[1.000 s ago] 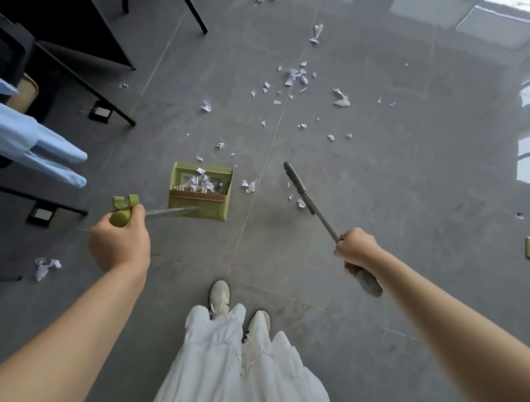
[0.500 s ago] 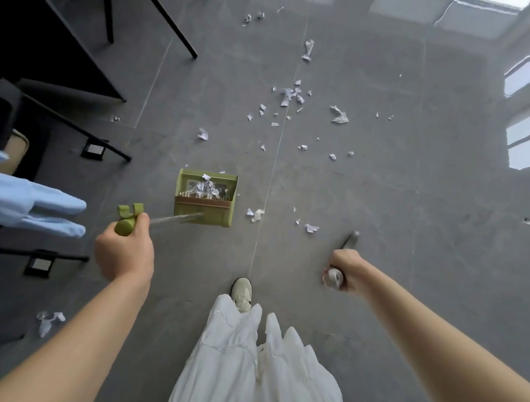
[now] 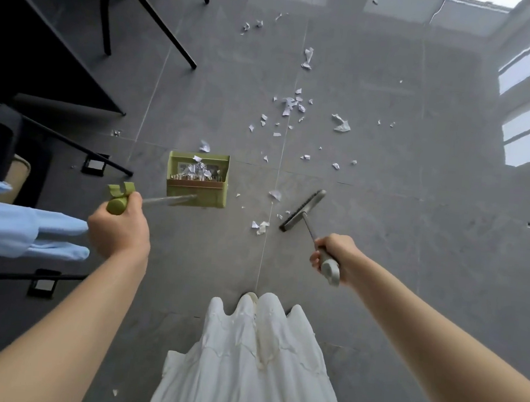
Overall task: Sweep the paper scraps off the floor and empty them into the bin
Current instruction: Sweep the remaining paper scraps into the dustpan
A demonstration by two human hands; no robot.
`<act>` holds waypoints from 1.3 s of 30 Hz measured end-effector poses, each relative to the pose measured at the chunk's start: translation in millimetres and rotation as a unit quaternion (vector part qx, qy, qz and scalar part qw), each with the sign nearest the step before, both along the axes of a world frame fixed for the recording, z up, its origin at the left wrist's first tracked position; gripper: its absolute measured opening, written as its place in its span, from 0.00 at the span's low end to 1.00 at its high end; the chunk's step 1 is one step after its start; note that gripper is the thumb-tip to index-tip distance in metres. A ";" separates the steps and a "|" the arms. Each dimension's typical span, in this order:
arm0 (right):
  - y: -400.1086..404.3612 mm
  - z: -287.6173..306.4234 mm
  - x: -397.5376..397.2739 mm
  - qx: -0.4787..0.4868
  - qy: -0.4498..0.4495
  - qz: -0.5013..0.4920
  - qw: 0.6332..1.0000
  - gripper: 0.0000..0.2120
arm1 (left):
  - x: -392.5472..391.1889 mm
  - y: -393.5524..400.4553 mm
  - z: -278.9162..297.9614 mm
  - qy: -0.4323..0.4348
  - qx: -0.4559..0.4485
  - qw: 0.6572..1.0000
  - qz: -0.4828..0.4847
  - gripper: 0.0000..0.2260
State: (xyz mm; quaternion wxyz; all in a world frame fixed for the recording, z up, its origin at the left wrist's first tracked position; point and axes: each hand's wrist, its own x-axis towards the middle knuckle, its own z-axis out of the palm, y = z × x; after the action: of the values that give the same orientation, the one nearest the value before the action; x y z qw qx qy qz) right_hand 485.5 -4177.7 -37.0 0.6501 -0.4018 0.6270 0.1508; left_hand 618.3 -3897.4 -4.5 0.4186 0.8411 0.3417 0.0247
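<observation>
Grey polished floor tiles point(image 3: 381, 241) fill the view, glossy enough to mirror the windows, with black table and chair legs point(image 3: 163, 24) beyond the olive-green plastic dustpan point(image 3: 197, 179), up and to its left. That dustpan sits upright on the floor with a small heap of scraps already inside. The left hand point(image 3: 118, 230) is curled round the green grip at the top of its long metal handle. To the dustpan's right, the right hand point(image 3: 332, 257) is wrapped round the pale grey handle of a short flat grey broom point(image 3: 302, 210), whose head rests on the tiles at a slant.

White torn paper scraps point(image 3: 288, 106) lie mostly beyond the dustpan and to its right, in a loose cluster, with a few bits just between the dustpan and the broom head, and strays farther off near the chair legs. One scrap lies behind the dustpan, close to the white trousers point(image 3: 245, 358). No bin is in view.

The step in hand looks to be drawing the near scraps towards the dustpan's mouth. It would go best with the bristles kept flat on the tile, short light strokes so the paper does not flutter away, and the dustpan's lip pressed firmly down so bits do not slip under. The far cluster will need a step forward.

No brand, label or legible writing shows anywhere
</observation>
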 end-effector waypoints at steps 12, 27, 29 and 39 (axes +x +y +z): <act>23.5 15.5 23.7 -0.008 -0.012 0.340 0.940 0.04 | 33.2 -6.7 15.5 -0.044 0.005 0.999 -0.004 0.10; -22.4 -25.1 71.9 -0.074 0.060 0.580 0.809 0.04 | 40.6 -34.1 1.7 -0.020 0.007 1.000 0.011 0.12; -47.7 -25.1 78.8 -0.079 0.067 0.572 0.814 0.06 | 41.0 -47.5 -0.4 -0.012 0.004 1.000 0.010 0.12; -179.0 -21.4 90.0 -0.066 0.076 0.481 0.871 0.04 | 39.6 -140.0 1.3 -0.007 0.044 0.999 0.017 0.14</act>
State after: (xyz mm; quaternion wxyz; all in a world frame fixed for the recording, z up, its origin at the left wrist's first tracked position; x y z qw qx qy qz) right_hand 575.5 -4356.8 -58.4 0.4193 -0.6830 0.4120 0.4335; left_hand 657.9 -4037.4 -3.2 0.3828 0.8527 0.3515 0.0529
